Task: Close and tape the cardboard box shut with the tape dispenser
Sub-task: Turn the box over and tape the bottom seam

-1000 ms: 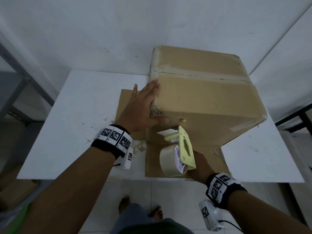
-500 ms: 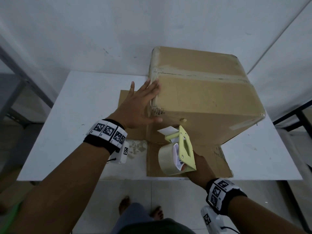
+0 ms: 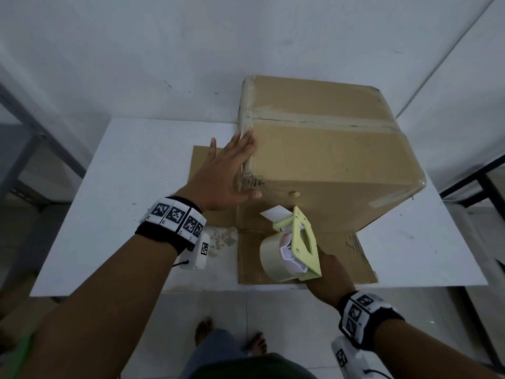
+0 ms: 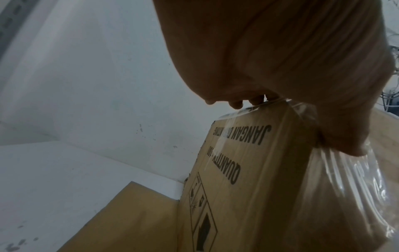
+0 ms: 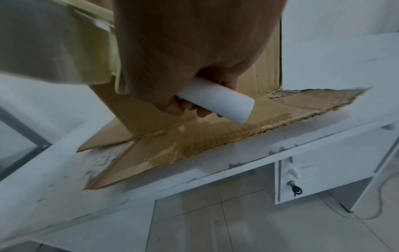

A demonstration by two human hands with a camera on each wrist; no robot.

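Note:
A brown cardboard box (image 3: 328,149) stands on the white table, its top flaps closed, with a strip of tape along the top seam. Two bottom flaps (image 3: 300,258) lie spread flat on the table. My left hand (image 3: 229,173) lies flat with straight fingers against the box's left side at its near corner, thumb on the front face; the left wrist view shows my fingertips (image 4: 235,104) at the taped top edge of the box (image 4: 248,179). My right hand (image 3: 325,269) grips the white handle (image 5: 218,102) of the yellow-green tape dispenser (image 3: 297,242), held before the box's front face.
The white table (image 3: 136,201) meets a white wall behind. Its near edge (image 5: 194,173) carries a small locked drawer on the right. Grey metal shelving stands at the left, a dark frame at the right. My bare feet stand on the tiled floor below.
My left hand has slid slightly away along the box's left edge. The dispenser in my right hand has stayed almost in place.

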